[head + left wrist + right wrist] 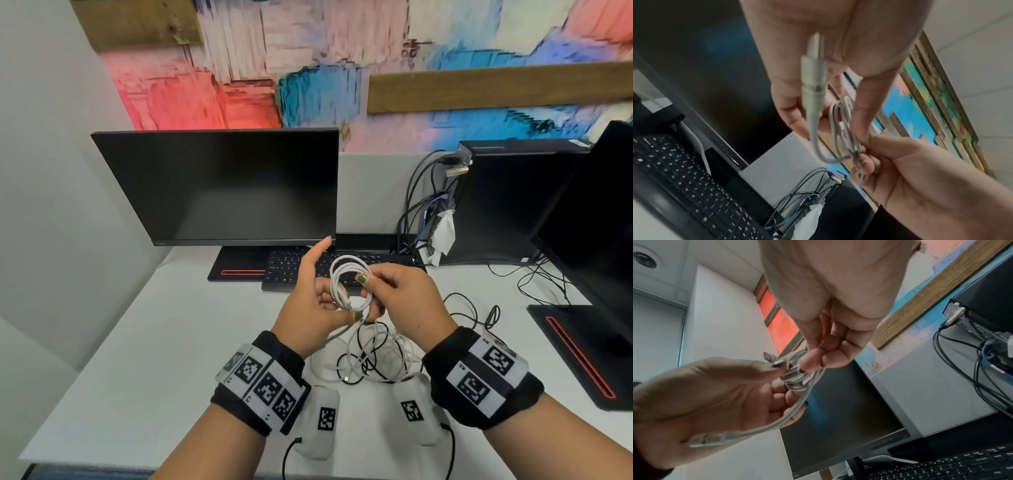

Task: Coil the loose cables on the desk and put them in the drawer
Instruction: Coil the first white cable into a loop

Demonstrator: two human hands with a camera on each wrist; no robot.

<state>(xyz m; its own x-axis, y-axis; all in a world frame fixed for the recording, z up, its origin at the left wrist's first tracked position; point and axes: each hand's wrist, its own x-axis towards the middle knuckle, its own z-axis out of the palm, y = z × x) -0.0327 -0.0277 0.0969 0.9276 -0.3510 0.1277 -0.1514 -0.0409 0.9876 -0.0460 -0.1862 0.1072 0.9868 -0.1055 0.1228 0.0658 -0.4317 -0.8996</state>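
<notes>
A white cable coil (349, 279) is held in the air above the desk (144, 342) by both hands. My left hand (337, 308) grips the coil's lower left side between thumb and curled fingers, index finger pointing up. My right hand (368, 287) pinches its right side with thumb and fingertips. In the left wrist view the coil (844, 123) hangs between the hands, a white plug end (813, 76) running along my left palm. The right wrist view shows the same coil (797, 374) and plug (711, 438). A tangled pile of white and black cables (373, 356) lies on the desk below. No drawer is in view.
A dark monitor (219, 185) and a black keyboard (301, 270) stand behind the hands. A black PC tower (507, 202) with plugged cables is at the back right. A second monitor (596, 222) and its base (582, 353) fill the right edge, with thin black cables (534, 281) beside them.
</notes>
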